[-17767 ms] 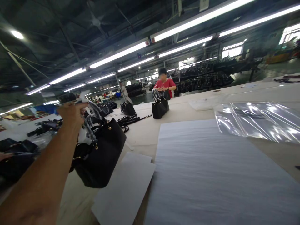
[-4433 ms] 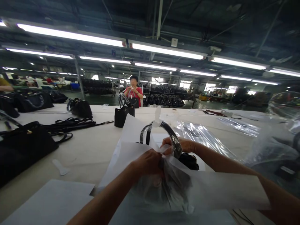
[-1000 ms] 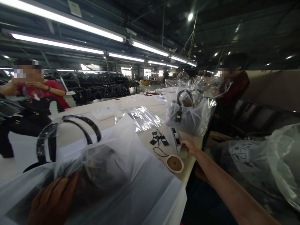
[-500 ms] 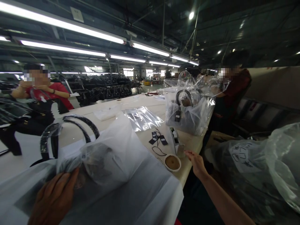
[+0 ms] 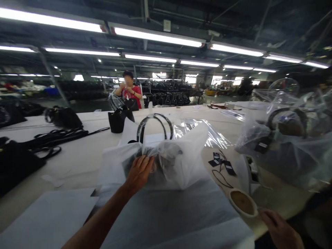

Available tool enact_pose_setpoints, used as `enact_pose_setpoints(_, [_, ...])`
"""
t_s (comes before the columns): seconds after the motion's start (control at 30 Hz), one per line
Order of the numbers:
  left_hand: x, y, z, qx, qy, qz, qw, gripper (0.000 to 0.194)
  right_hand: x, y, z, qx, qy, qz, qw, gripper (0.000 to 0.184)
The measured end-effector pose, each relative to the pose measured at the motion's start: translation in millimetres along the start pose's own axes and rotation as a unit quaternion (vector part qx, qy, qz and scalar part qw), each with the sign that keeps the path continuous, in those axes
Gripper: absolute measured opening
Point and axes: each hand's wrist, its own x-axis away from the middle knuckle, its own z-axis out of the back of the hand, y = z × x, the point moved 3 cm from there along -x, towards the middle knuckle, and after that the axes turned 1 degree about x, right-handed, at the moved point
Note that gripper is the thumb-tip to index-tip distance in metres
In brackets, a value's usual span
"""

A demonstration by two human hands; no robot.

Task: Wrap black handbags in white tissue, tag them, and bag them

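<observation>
My left hand presses against white translucent wrapping paper around a dark handbag. Its fingers are bent over the gathered paper at the bag's front; the thumb is hidden. Above the paper rise the bag's two black handles, covered in clear film. At the lower right my right hand is blurred, its fingers pointing left at the rim of a tape roll. Whether it touches the roll or holds anything cannot be made out. Black hang tags with cords lie behind the roll.
On the right stands another handbag in a clear plastic bag. Shiny clear film lies behind the paper. Black bags and straps cover the table's left side, near white sheets. Across the table is a person in red.
The view has swung left, so things appear farther right. My right hand has come back from beside the small dispenser to the near side of the tape roll. My left hand stays on the paper.
</observation>
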Motion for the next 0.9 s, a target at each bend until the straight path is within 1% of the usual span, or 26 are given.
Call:
enact_pose_setpoints(0.03, [1.8,-0.3,-1.7,0.009,-0.001,0.006,1.000,0.046,7.0,-21.5,-6.9,-0.036,-0.037,0.027,0.998,0.022])
enact_pose_setpoints(0.07, [3.4,-0.5,-2.9,0.020,-0.003,0.012,1.000,0.044,15.7,-50.1,-13.7,-0.078,-0.077,0.059,0.992,0.022])
enact_pose_setpoints(0.1, [4.7,-0.5,-3.7,0.031,-0.004,0.017,0.999,0.042,25.8,-85.2,-20.4,-0.113,-0.127,0.099,0.980,0.022])
enact_pose_setpoints(0.17, [6.5,-0.5,-4.3,0.051,-0.006,0.023,0.998,0.042,45.6,-165.7,-28.3,-0.180,-0.174,0.175,0.952,0.020])
enact_pose_setpoints(0.2, [7.0,-0.6,-4.3,0.058,-0.007,0.024,0.998,0.042,53.6,-206.4,-31.1,-0.211,-0.184,0.200,0.939,0.021])
enact_pose_setpoints(0.23, [7.3,-0.8,-4.1,0.062,-0.006,0.023,0.998,0.042,60.5,-245.5,-34.7,-0.238,-0.210,0.224,0.921,0.022])
enact_pose_setpoints(0.27, [7.6,-1.2,-3.7,0.065,-0.003,0.022,0.998,0.041,64.9,-280.6,-38.2,-0.271,-0.219,0.237,0.907,0.022])
enact_pose_setpoints(0.3, [7.8,-1.8,-3.4,0.068,0.001,0.022,0.997,0.040,67.1,-310.6,-43.3,-0.304,-0.230,0.234,0.894,0.023])
enact_pose_setpoints(0.33, [8.0,-2.5,-3.2,0.070,0.006,0.021,0.997,0.039,67.4,-335.3,-50.1,-0.338,-0.241,0.222,0.883,0.023])
enact_pose_setpoints(0.37, [8.3,-3.3,-3.0,0.073,0.014,0.022,0.997,0.038,65.9,-354.2,-58.7,-0.371,-0.246,0.198,0.873,0.023])
enact_pose_setpoints(0.4, [8.7,-4.2,-3.2,0.077,0.019,0.023,0.997,0.037,63.3,-368.0,-69.1,-0.398,-0.247,0.167,0.868,0.024])
enact_pose_setpoints(0.47, [9.5,-5.9,-3.8,0.089,0.031,0.023,0.995,0.035,56.7,-383.0,-92.7,-0.426,-0.241,0.099,0.866,0.026])
enact_pose_setpoints(0.53, [10.4,-7.5,-4.6,0.105,0.042,0.016,0.993,0.033,51.5,-387.8,-114.5,-0.418,-0.239,0.044,0.875,0.027])
enact_pose_setpoints(0.6, [11.2,-9.1,-5.2,0.123,0.052,0.006,0.991,0.031,49.0,-388.8,-129.3,-0.390,-0.245,0.013,0.887,0.026])
enact_pose_setpoints(0.67, [11.8,-11.0,-5.4,0.137,0.058,-0.002,0.989,0.031,48.4,-389.3,-136.0,-0.357,-0.249,0.002,0.900,0.026])
enact_pose_setpoints(0.83, [11.8,-16.4,-4.2,0.163,0.043,-0.018,0.986,0.031,46.3,-391.7,-138.8,-0.295,-0.233,-0.001,0.927,0.031])
enact_pose_setpoints(0.9, [10.8,-19.5,-1.4,0.171,0.048,-0.022,0.984,0.028,44.5,-392.6,-140.2,-0.277,-0.223,-0.002,0.935,0.031])
